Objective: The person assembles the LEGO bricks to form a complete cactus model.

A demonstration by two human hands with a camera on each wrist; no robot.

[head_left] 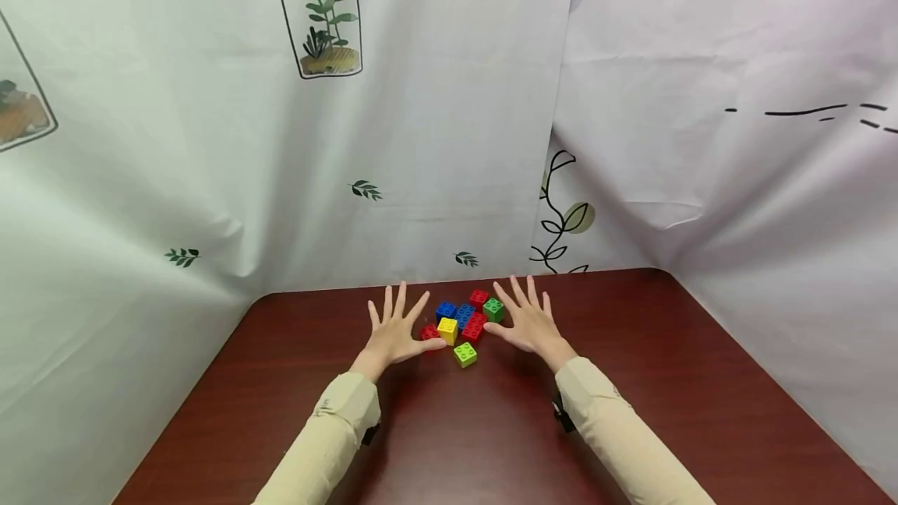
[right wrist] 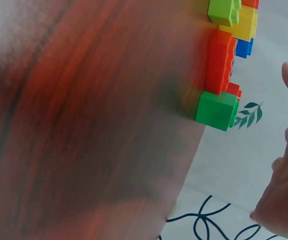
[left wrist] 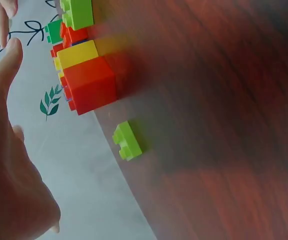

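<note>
A cluster of toy bricks lies on the dark red-brown table. It includes a yellow brick, two blue bricks, a dark green brick, red bricks and a lime brick nearest me. My left hand is spread open just left of the cluster, its thumb by a red brick. My right hand is spread open just right of it, thumb near the green brick. Neither holds anything. The left wrist view shows a red brick and a small lime brick. The right wrist view shows the green brick.
White cloth printed with plants hangs behind and on both sides of the table. The table's far edge runs just beyond the bricks. Beige sleeves cover both forearms.
</note>
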